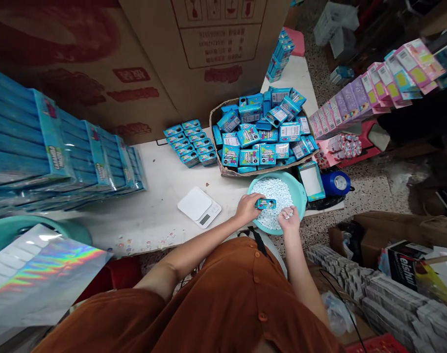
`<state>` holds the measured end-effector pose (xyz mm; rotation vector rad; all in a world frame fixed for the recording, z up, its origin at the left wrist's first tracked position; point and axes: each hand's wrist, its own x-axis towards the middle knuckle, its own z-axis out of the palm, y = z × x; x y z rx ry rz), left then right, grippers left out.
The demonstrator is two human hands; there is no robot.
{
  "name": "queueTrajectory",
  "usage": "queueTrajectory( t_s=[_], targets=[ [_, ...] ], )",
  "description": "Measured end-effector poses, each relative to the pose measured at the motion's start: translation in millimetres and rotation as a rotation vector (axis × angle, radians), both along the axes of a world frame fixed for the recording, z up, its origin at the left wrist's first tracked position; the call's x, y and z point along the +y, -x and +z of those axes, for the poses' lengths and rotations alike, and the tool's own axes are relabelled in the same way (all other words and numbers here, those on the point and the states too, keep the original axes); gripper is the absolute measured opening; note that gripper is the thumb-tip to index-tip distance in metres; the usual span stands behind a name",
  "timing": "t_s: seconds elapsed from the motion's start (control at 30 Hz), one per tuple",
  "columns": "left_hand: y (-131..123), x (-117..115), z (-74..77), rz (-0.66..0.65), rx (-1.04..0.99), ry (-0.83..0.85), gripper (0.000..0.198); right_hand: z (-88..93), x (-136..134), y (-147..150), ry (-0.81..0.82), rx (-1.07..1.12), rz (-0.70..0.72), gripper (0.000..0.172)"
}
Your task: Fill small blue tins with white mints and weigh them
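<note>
My left hand (247,208) is closed on a small blue candy box (265,203), held on its side over a teal bowl (300,192) filled with small white candies (273,192). Beside it my right hand (288,219) is cupped over the bowl's near side with a few white candies in its fingers. A small white kitchen scale (199,206) lies on the white table (161,196) just left of the bowl. Behind the bowl a cardboard tray (223,169) is heaped with several loose blue boxes (262,128).
A neat group of blue boxes (191,142) lies left of the tray. Wrapped blue packs (54,147) are stacked at the far left before large cardboard cartons (205,54). Pink and purple boxes (370,90) stand at the right, with a blue tape roll (336,183) and an open box (310,179).
</note>
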<state>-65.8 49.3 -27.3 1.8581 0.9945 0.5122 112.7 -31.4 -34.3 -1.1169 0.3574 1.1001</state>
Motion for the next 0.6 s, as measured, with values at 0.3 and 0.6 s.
queueTrajectory(
  t_s=[0.3, 0.6],
  targets=[
    [9.5, -8.1, 5.1, 0.088, -0.071, 0.016, 0.04, -3.7, -3.1, -0.5, 0.04, 0.027, -0.054, 0.027],
    [107.5, 16.4, -38.3, 0.807, 0.049, -0.039, 0.039, -17.0, -9.6, -8.2, 0.041, -0.003, 0.05, 0.026]
  ],
)
